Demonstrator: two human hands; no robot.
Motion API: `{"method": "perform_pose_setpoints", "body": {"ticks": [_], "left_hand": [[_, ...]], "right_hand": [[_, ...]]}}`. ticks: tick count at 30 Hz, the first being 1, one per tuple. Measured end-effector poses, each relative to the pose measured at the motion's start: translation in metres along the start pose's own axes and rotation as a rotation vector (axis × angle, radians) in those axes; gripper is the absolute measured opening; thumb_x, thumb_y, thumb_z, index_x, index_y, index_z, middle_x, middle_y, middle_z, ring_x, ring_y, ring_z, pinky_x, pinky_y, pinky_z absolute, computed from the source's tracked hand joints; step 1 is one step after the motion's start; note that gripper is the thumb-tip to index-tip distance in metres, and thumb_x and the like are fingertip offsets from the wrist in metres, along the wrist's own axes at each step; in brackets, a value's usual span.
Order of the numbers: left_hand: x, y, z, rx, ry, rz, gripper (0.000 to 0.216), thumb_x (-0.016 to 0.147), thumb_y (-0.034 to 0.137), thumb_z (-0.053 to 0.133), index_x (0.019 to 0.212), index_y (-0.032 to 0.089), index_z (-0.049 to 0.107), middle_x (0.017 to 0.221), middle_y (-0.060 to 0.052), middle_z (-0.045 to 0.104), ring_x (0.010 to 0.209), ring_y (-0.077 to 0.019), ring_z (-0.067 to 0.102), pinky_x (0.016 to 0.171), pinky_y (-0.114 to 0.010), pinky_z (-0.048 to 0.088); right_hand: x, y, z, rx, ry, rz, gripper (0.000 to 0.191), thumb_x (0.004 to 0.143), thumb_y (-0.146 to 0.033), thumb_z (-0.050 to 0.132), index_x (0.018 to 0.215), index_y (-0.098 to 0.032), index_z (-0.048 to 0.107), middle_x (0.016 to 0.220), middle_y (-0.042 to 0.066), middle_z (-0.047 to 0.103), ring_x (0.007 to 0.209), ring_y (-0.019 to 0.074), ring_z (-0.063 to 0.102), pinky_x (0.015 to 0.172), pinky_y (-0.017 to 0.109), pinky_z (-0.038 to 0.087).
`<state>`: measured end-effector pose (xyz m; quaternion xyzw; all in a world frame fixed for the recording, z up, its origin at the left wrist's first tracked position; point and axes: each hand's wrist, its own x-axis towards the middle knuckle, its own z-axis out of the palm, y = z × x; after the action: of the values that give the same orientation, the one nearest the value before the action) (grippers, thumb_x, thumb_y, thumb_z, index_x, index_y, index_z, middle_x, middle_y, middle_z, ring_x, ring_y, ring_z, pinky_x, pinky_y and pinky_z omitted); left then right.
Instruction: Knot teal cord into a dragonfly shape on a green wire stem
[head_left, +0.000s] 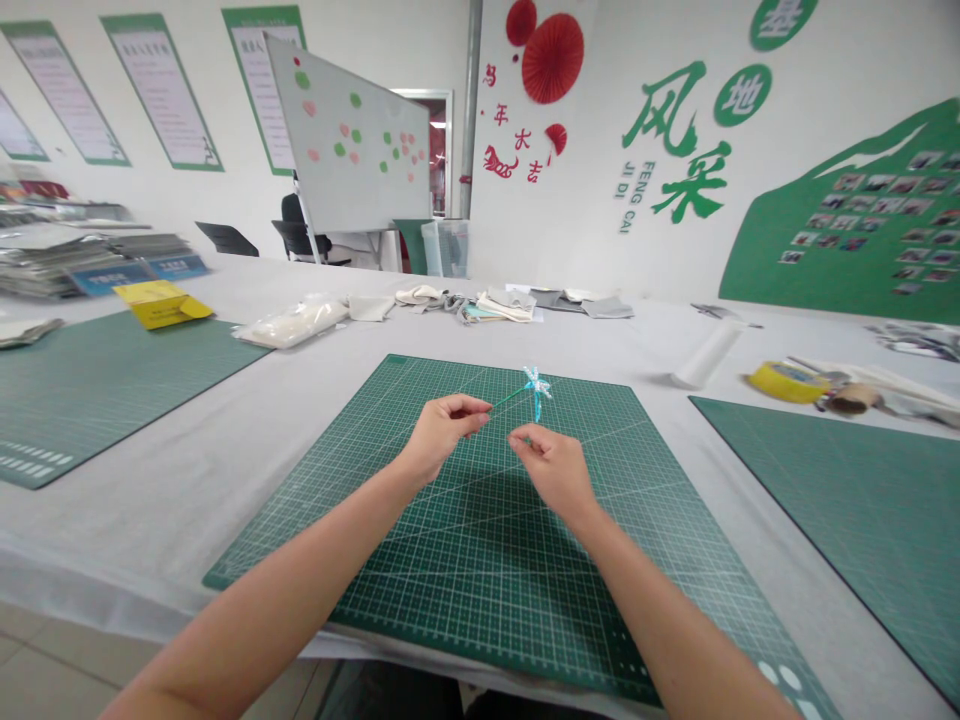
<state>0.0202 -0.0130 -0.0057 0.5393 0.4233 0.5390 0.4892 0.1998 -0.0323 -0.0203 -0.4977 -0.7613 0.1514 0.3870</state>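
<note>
My left hand (442,432) and my right hand (551,468) are raised over the green cutting mat (450,590) in front of me. Both are closed in pinches. Between them runs a thin green stem, and a small light blue bow-like piece (537,386) sits at its far end, above the right hand. My left fingers pinch the stem near its middle. My right fingers pinch something small and pale just below the blue piece; I cannot make out whether it is the stem's end or a thread.
A second cutting mat (97,385) lies at left, a third (862,500) at right. A yellow box (161,303), a clear bag (292,322), fabric pieces (510,303), a white roll (706,355) and yellow tape (787,381) lie further back. A whiteboard (349,140) stands behind the table.
</note>
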Motion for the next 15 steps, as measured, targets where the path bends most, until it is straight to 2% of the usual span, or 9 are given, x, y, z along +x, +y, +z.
{"method": "perform_pose_setpoints", "body": {"ticks": [4,9,15], "left_hand": [[0.000,0.000,0.000,0.099,0.019,0.042,0.014,0.067,0.021,0.070,0.080,0.015,0.071,0.071,-0.002,0.065,0.062,-0.0100,0.052,0.059,-0.024,0.041],[0.001,-0.003,-0.002,0.249,0.047,0.071,0.011,0.070,0.020,0.067,0.079,0.015,0.071,0.071,-0.002,0.065,0.058,-0.0113,0.053,0.056,-0.025,0.043],[-0.001,-0.007,-0.005,0.627,0.072,0.250,0.010,0.074,0.016,0.063,0.078,0.019,0.072,0.076,-0.002,0.066,0.073,-0.0144,0.060,0.071,-0.029,0.046]], "right_hand": [[-0.002,-0.004,0.001,-0.082,-0.037,-0.067,0.021,0.088,-0.025,0.046,0.079,-0.023,0.066,0.076,-0.001,0.068,0.069,0.0156,0.060,0.064,0.025,0.038],[-0.006,-0.010,0.004,-0.093,-0.070,-0.151,0.022,0.089,-0.022,0.046,0.082,-0.023,0.067,0.081,0.000,0.070,0.074,0.0156,0.062,0.068,0.025,0.040],[-0.009,-0.011,0.006,-0.088,-0.048,-0.209,0.022,0.090,-0.022,0.046,0.087,-0.023,0.068,0.088,0.001,0.071,0.079,0.0154,0.064,0.071,0.025,0.043]]}}
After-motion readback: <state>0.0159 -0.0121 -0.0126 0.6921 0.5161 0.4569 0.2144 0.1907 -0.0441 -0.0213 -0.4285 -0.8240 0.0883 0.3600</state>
